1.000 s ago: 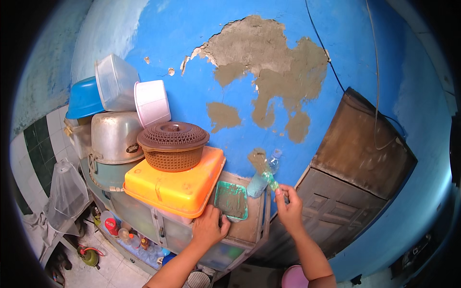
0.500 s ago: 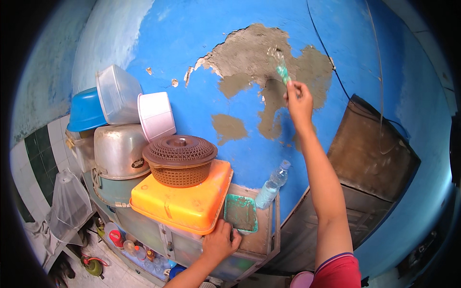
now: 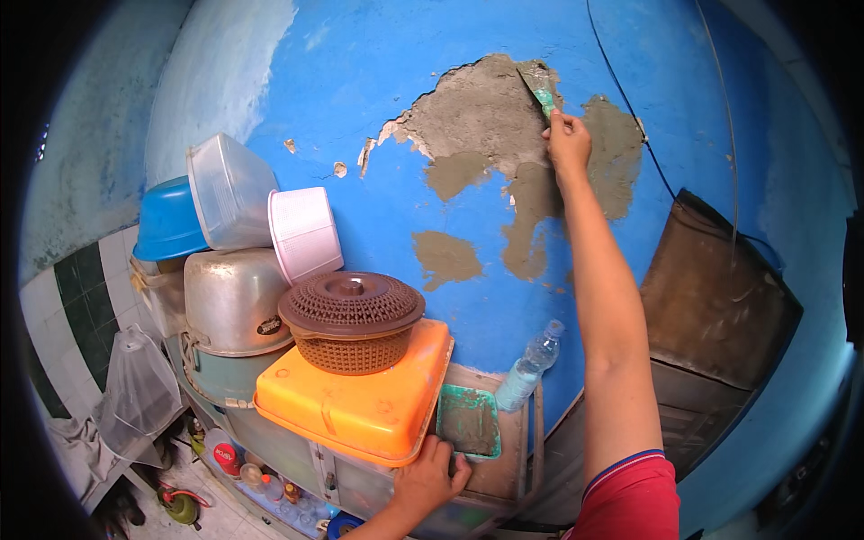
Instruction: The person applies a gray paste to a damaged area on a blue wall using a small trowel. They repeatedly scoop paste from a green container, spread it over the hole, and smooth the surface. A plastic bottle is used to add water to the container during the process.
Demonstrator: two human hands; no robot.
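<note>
My right hand [image 3: 569,144] is raised to the blue wall, closed on the green handle of a putty knife [image 3: 543,93]. The knife's blade lies against the upper right part of a large grey mortar patch [image 3: 486,112]. Low at the front, my left hand [image 3: 430,475] rests at the cabinet's near edge with thumb and fingers apart. Beside it are the corner of an orange plastic box [image 3: 351,405] and a green tray [image 3: 498,423] of wet grey mortar. I cannot tell whether the thumb touches the tray.
A plastic bottle [image 3: 531,364] leans against the wall behind the tray. On the orange box sits a brown lidded basket [image 3: 351,351]. Metal pot [image 3: 234,301] and plastic tubs [image 3: 232,193] are stacked at left. Dark cables [image 3: 621,99] hang above a brown panel [image 3: 711,288].
My right hand and putty knife have moved up across the mortar, and the blade now lies near the patch's upper right edge. My left hand stays by the tray. The view has shifted slightly.
</note>
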